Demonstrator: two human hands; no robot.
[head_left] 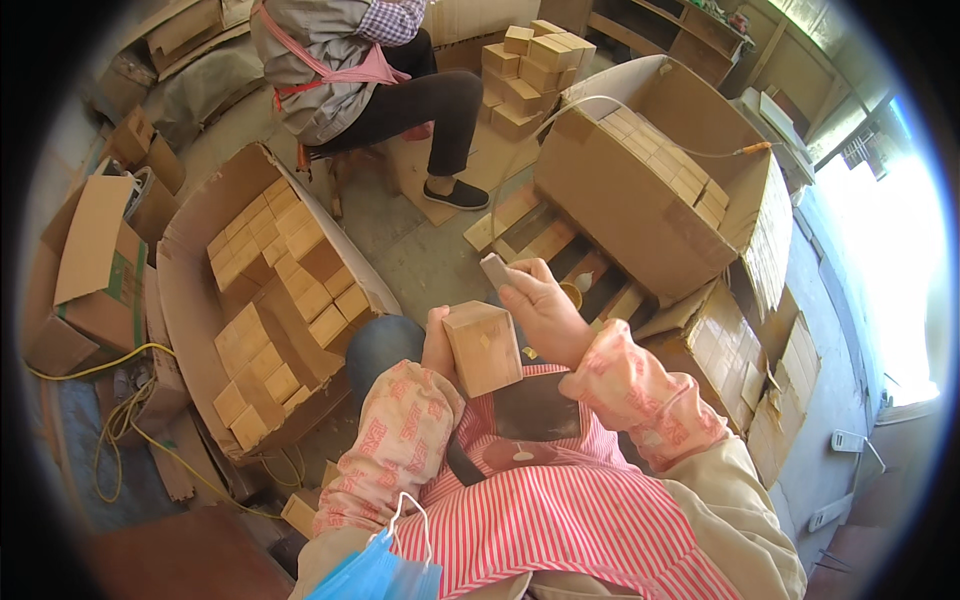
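Note:
My left hand is closed around the left side of a pale wooden block, held above my lap. Most of its fingers are hidden behind the block. Just beyond the block's right side, my right hand pinches a small flat greyish piece between thumb and fingers. That piece is raised clear of the block; its exact kind does not show. Below both hands, a dark patch lies on my pink-striped apron.
Left stands an open cardboard box of wooden blocks; another box of them sits right on a pallet. A seated person is ahead, near stacked blocks. A yellow cord trails at left; a thin hose arches ahead.

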